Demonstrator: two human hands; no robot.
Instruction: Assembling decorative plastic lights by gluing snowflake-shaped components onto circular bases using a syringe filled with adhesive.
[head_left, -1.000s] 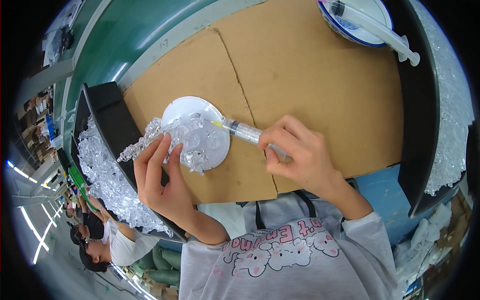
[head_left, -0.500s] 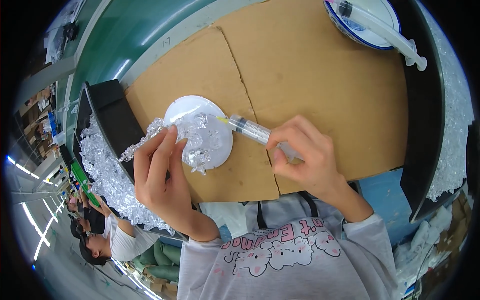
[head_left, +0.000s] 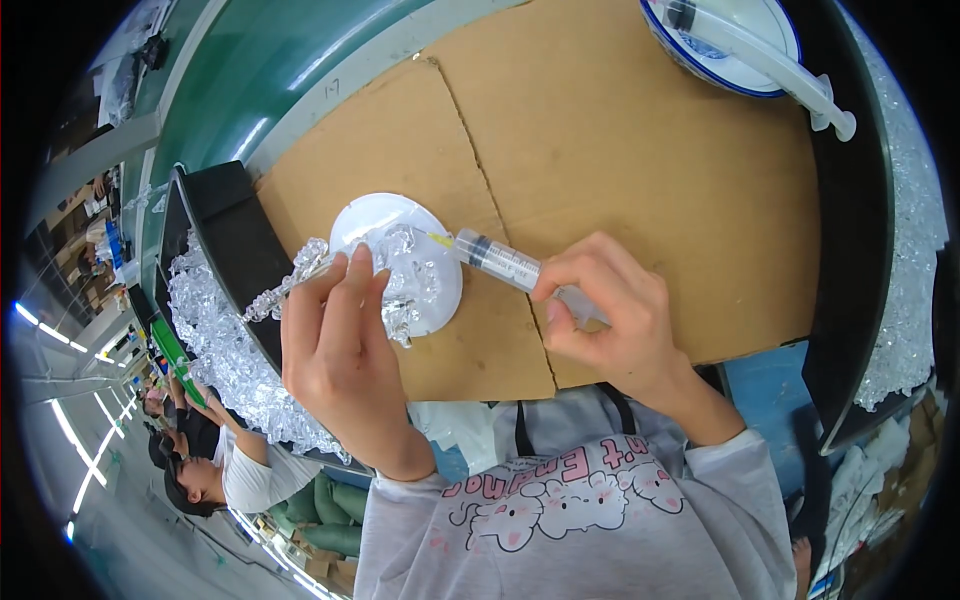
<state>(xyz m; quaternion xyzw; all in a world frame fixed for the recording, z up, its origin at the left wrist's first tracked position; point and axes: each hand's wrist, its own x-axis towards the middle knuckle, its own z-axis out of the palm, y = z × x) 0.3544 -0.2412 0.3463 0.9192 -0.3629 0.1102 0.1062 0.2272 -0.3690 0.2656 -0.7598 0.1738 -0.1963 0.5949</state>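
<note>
Your left hand (head_left: 335,350) is closed around a clear plastic piece (head_left: 300,275), the fingers pressed together on top of it and the thumb tucked beneath. The piece sticks out past your fingertips on both sides: one knobbly end points away to the left over the black bin (head_left: 235,250), the other rests on the white dish (head_left: 400,265) just beyond your fingers. The dish sits flat on the brown cardboard (head_left: 620,170), touching the tips of your left fingers.

Your right hand (head_left: 610,320) is clamped on a syringe (head_left: 500,262), fingers curled tight around the back of its barrel. The barrel runs out to the left of that hand, and its yellow tip meets the clear piece over the dish, just right of your left fingertips.

Left of your left hand, the bin holds a heap of the same clear pieces (head_left: 215,340). Far beyond your right hand, at the cardboard's far corner, a blue-rimmed bowl (head_left: 745,75) carries a second, larger syringe (head_left: 760,55) lying across it.
</note>
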